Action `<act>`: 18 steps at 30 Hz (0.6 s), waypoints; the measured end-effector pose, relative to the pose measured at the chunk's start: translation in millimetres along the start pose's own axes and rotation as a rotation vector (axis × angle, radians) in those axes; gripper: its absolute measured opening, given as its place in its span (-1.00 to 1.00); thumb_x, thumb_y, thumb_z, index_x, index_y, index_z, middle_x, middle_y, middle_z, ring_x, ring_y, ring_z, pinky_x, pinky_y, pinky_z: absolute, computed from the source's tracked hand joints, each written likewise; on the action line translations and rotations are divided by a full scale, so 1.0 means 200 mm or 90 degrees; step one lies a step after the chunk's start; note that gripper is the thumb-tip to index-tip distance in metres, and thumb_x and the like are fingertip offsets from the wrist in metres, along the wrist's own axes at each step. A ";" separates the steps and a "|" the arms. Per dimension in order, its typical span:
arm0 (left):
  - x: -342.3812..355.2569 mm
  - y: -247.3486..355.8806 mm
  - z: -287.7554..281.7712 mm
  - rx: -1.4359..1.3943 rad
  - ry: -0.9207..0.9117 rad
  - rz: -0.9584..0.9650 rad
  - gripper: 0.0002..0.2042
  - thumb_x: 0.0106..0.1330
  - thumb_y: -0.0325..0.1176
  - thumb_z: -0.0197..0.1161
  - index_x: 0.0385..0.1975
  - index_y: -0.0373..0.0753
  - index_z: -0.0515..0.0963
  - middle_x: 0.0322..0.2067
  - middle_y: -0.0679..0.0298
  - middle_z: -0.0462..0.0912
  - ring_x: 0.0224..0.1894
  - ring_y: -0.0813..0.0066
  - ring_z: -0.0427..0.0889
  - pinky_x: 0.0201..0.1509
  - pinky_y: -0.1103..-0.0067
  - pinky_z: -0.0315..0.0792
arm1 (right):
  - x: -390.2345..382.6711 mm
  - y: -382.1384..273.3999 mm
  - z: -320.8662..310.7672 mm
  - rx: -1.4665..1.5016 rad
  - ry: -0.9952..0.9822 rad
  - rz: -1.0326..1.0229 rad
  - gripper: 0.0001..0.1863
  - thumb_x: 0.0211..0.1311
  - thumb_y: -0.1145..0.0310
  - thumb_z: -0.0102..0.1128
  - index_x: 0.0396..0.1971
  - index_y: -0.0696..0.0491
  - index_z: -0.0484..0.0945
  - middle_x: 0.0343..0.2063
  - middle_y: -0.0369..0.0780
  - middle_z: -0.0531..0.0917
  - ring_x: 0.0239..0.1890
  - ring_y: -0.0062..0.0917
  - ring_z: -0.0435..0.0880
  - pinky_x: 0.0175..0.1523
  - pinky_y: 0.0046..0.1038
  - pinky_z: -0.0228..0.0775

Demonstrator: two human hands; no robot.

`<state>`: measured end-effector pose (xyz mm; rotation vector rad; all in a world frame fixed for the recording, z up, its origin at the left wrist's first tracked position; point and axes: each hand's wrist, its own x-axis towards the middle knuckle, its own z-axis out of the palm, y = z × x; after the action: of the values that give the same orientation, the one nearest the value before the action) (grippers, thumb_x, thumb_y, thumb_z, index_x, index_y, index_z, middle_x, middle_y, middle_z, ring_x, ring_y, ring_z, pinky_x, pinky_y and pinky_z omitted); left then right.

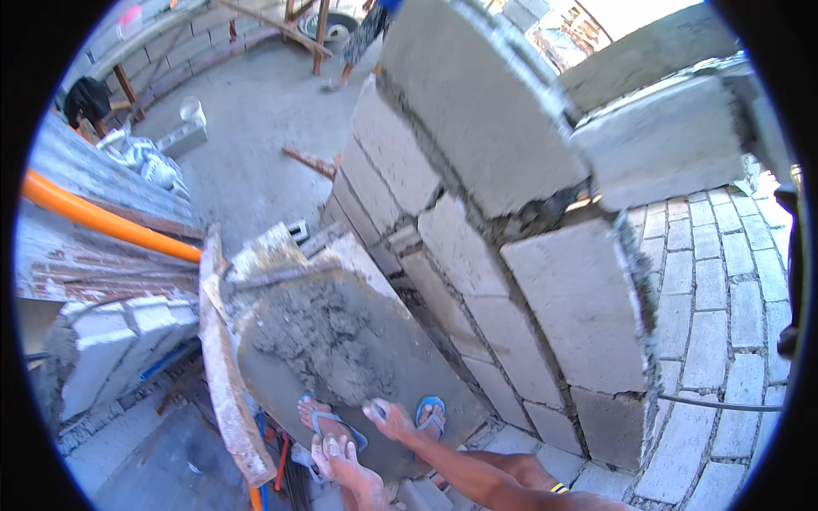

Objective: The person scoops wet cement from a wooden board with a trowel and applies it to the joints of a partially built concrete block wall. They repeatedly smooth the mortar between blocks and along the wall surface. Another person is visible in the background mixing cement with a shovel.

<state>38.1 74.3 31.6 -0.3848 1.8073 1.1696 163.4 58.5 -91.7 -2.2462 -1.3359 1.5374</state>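
1. The person's left hand (pixel 337 458) is low in the middle, just below the left foot (pixel 317 416) in the view. Its fingers are apart and a bit bent.
2. The right hand (pixel 390 420) reaches in from the lower right, near the bottom edge of the wet mortar (pixel 328 332). Its fingers are curled in – but it is too small to tell if they are closed on something.
3. The mortar is a lumpy, grey heap. It sits on a flat grey board (pixel 417 349), in front of the feet.
4. The right foot (pixel 432 417) is on the other side of the right hand. Both feet wear flip-flops with blue on them.
5. On the right stands a tall wall (pixel 562 307) of big grey blocks, with mortar in the gaps.
6. A long, rough wood plank (pixel 228 366) runs along the left side of the board. A fat orange pipe (pixel 111 223) comes in from the left and reaches the plank's top end.
7. Far back, a white bucket (pixel 192 111) is next to a grey block (pixel 181 138) – well apart from the hands.
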 end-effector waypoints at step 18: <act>-0.09 0.93 -0.52 0.249 -0.330 0.165 -0.75 0.21 -0.54 0.13 -0.09 -0.31 0.44 -0.38 0.17 0.61 -0.55 0.49 0.59 -0.59 0.72 0.40 | -0.69 -1.92 -1.81 0.610 0.165 -0.228 -0.70 0.08 0.20 0.30 -0.41 0.10 0.42 -0.69 -0.31 0.45 -0.73 -0.64 0.43 -0.62 -0.55 0.21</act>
<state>-131.6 75.8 161.8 0.3605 1.5932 0.9404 209.1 326.3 382.3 -1.4385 -0.6408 1.2864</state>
